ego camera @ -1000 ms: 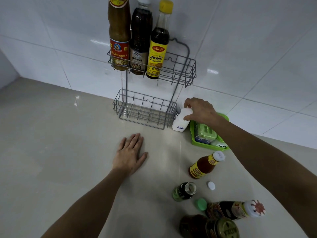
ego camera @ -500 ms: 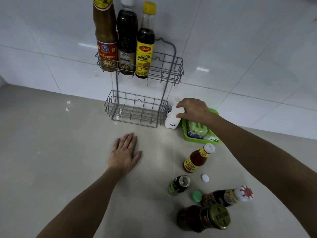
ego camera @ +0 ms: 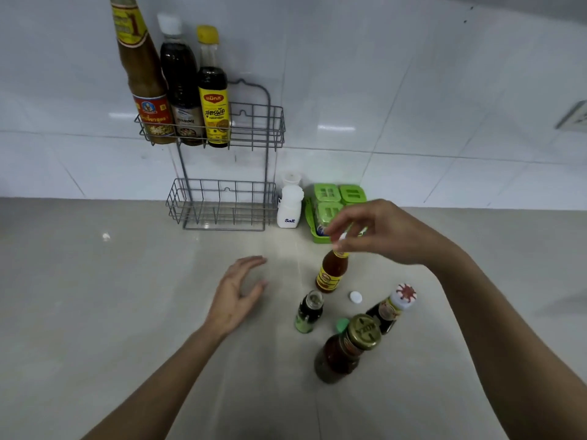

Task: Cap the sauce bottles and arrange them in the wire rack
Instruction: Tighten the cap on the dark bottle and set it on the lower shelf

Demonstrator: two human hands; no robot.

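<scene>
A grey wire rack (ego camera: 273,128) stands against the tiled wall. Its upper basket carries three tall capped sauce bottles (ego camera: 213,103); the lower basket (ego camera: 222,206) rests on the counter. My right hand (ego camera: 384,233) pinches the white cap on a small orange sauce bottle (ego camera: 331,273) standing upright on the counter. My left hand (ego camera: 236,293) hovers just above the counter, fingers apart, holding nothing. A small dark bottle with a green label (ego camera: 308,311) stands uncapped. A green cap (ego camera: 342,324) and a white cap (ego camera: 355,296) lie loose beside it.
A dark bottle with a white-and-red cap (ego camera: 391,308) and a gold-lidded jar (ego camera: 349,347) stand near the front right. A white salt shaker (ego camera: 289,206) and a green container set (ego camera: 336,201) sit right of the rack. A wall outlet (ego camera: 575,117) is at far right.
My right hand let go of the salt shaker and moved down to the cap of the orange bottle. My left hand lifted off the counter and curled slightly.
</scene>
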